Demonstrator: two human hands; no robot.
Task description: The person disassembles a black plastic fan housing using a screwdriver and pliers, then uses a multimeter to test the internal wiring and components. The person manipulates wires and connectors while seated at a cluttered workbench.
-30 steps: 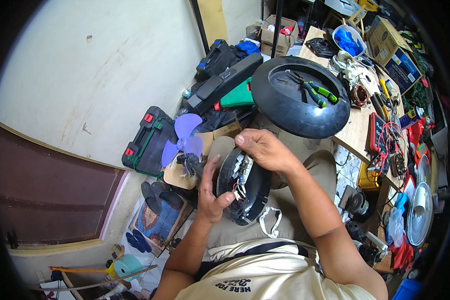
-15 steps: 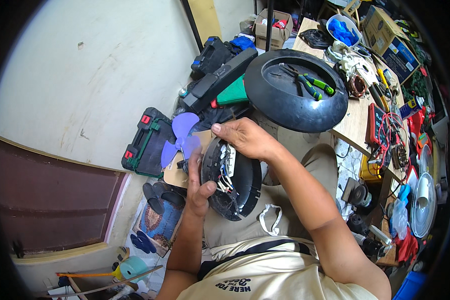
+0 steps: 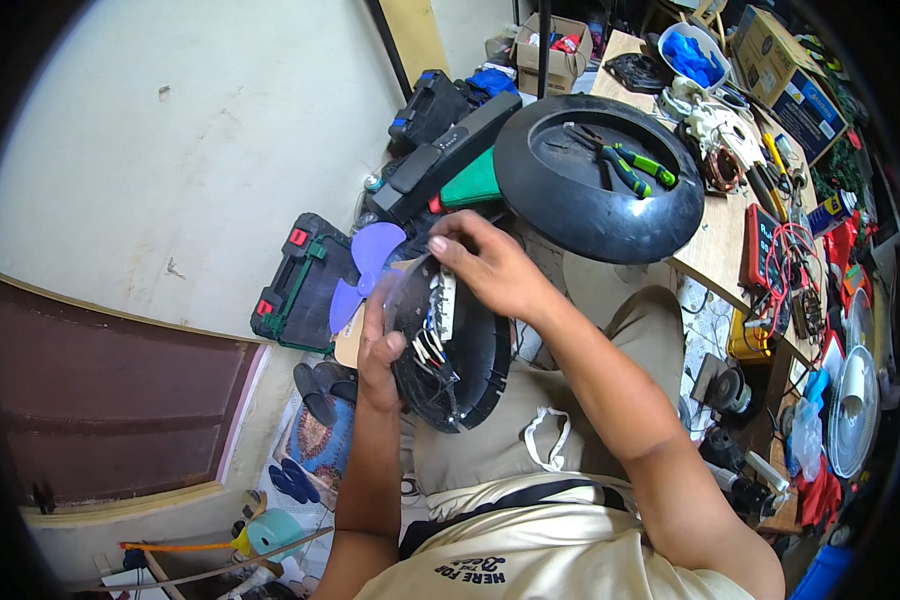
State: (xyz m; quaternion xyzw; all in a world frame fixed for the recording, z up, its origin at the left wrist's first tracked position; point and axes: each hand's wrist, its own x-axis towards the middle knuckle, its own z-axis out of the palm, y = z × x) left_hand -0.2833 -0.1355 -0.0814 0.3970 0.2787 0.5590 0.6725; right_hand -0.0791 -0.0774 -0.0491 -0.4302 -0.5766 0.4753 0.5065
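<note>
Over my lap I hold a black round fan base cover, tilted so its hollow inside shows. Inside it sit a pale switch strip and a bundle of white, blue and red wires. My left hand grips the cover's left rim, thumb toward the inside. At the upper rim, the thumb and fingers of my right hand close on the edge near the switch strip. A purple fan blade is behind my left hand, partly covered by it.
A large black round base carries green-handled pliers. Right of it, a wooden table bears a motor with a copper coil and a red multimeter. Black tool cases stand by the wall. Slippers lie on a mat.
The cover has tipped in my hands, turning more of its inside and wires into view. My left hand has shifted slightly left; the right fingers have moved along the upper rim.
</note>
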